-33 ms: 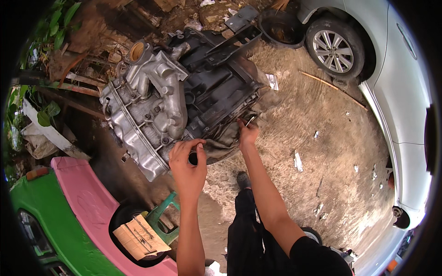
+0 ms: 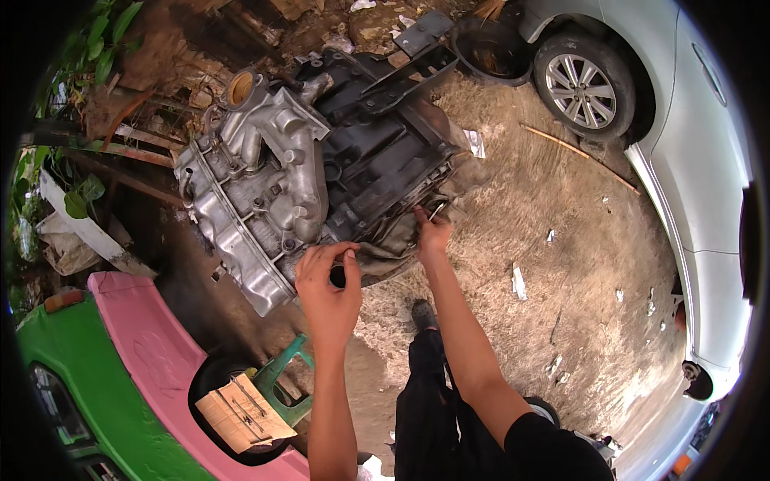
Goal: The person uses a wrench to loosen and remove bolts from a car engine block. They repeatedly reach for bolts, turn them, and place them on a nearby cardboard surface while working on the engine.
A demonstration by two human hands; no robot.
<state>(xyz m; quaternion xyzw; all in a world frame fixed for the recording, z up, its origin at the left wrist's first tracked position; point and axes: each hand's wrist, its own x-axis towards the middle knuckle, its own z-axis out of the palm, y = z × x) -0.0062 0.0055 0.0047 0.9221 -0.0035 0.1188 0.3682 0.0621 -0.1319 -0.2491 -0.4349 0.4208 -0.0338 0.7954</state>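
A large engine (image 2: 281, 172) lies before me, with a silvery metal casing on the left and a black, greasy side on the right. At its near edge my left hand (image 2: 329, 280) is closed, thumb and forefinger curved together at the tips. Whether something small is between them is hidden; a dark round shape shows through the gap. Further right, my right hand (image 2: 434, 236) is closed at the engine's lower edge. A short shiny metal tool (image 2: 437, 211) sticks out from its fingers, its kind unclear. Between both hands hangs a crumpled grey-brown cloth or sheet (image 2: 393, 248).
A silver car (image 2: 698, 184) stands on the right, its wheel (image 2: 581, 84) near a black basin (image 2: 491, 50). At lower left are a green-and-pink vehicle body (image 2: 140, 337), a green plastic stool (image 2: 290, 385) and cardboard (image 2: 241, 413) carrying thin rods. A stick (image 2: 577, 155) and paper scraps litter the ground.
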